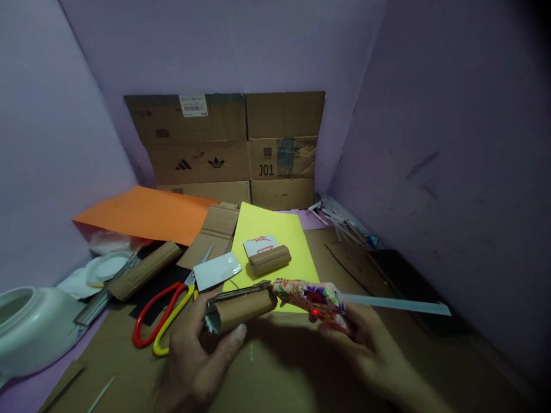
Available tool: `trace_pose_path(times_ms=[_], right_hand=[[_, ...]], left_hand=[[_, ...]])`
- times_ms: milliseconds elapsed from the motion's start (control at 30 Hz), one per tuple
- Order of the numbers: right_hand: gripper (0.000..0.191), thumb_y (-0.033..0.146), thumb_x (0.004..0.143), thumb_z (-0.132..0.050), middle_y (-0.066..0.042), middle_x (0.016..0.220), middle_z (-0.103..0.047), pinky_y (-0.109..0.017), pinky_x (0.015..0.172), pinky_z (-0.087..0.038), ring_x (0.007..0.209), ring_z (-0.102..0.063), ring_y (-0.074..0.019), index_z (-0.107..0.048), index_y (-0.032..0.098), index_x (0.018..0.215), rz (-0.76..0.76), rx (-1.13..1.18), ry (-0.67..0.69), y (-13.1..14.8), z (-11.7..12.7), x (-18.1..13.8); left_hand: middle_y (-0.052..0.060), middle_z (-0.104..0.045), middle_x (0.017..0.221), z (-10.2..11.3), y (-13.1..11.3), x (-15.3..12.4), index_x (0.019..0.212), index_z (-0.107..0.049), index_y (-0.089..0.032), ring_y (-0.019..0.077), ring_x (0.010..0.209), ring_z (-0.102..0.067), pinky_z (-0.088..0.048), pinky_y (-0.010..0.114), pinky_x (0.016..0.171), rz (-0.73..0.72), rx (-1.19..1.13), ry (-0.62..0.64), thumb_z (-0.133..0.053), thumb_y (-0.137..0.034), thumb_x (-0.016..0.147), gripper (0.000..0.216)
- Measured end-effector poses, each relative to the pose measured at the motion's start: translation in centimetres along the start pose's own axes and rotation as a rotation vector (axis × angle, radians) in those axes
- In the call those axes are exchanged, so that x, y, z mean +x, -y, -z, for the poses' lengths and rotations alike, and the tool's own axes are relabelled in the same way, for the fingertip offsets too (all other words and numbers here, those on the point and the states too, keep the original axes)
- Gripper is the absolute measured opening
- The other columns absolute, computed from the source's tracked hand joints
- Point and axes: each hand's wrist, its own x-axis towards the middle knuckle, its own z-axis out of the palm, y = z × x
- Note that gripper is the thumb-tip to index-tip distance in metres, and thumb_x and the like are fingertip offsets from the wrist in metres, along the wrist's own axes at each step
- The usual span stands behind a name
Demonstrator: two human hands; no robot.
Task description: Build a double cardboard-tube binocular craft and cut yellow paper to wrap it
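Observation:
My left hand [196,350] is closed round a brown cardboard tube [241,310], held level above the floor. My right hand [365,344] grips a glue gun [312,296] with a colourful patterned body and a small red light; a pale glue stick [396,304] juts out of its back to the right. The gun's nozzle touches the right end of the tube. Just beyond, a smaller cardboard roll [270,259] lies on a yellow paper sheet [297,235] beside a small white card [259,244].
Red and yellow scissors [166,316] lie left of my hand, with a longer cardboard roll [144,271], an orange sheet [148,213] and a white bowl [30,327] further left. A flattened carton [232,149] leans on the back wall. Paper strips [340,221] lie at the right.

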Motion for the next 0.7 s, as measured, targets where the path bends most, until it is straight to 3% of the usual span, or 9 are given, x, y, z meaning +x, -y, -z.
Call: trace_pose_path(times_ms=[200,433,633,700], right_hand=[[0.02,0.027,0.076,-0.055,-0.006,0.077,-0.069,-0.031,0.066,-0.049,0.074,-0.063,-0.0246,-0.069,0.016,0.087,0.033,0.037,0.013,0.1,-0.2,0.0],[0.019,0.032,0.076,-0.059,-0.007,0.077,-0.069,-0.031,0.064,-0.049,0.071,-0.063,-0.0231,-0.069,0.017,0.08,0.066,0.002,-0.005,-0.3,0.5,-0.1],[0.024,0.034,0.068,-0.064,-0.004,0.076,-0.067,-0.029,0.063,-0.05,0.066,-0.06,-0.0198,-0.068,0.018,0.086,0.029,0.251,0.051,1.6,0.7,0.7],[0.028,0.037,0.068,-0.067,-0.003,0.071,-0.065,-0.025,0.053,-0.046,0.056,-0.055,-0.0152,-0.066,0.017,0.088,-0.054,0.371,0.036,1.4,0.6,0.9]], left_hand=[[0.007,-0.069,0.095,0.0,0.2,0.0,0.107,-0.057,-0.02,0.028,0.087,-0.064,-0.047,0.041,0.085,0.003,-0.002,0.026,-0.061,-0.048,0.073,0.044],[0.005,-0.069,0.1,0.0,-0.9,0.5,0.109,-0.059,-0.02,0.0263,0.096,-0.063,-0.051,0.033,0.08,0.081,-0.146,0.028,-0.063,-0.045,0.072,0.045],[0.006,-0.069,0.101,0.0,-1.2,0.7,0.11,-0.058,-0.017,0.0263,0.094,-0.064,-0.052,0.033,0.079,0.193,-0.329,0.095,-0.066,-0.043,0.07,0.048],[0.004,-0.07,0.096,0.0,-1.1,0.8,0.106,-0.06,-0.017,0.0251,0.09,-0.065,-0.051,0.032,0.077,0.211,-0.358,0.095,-0.066,-0.042,0.07,0.044]])
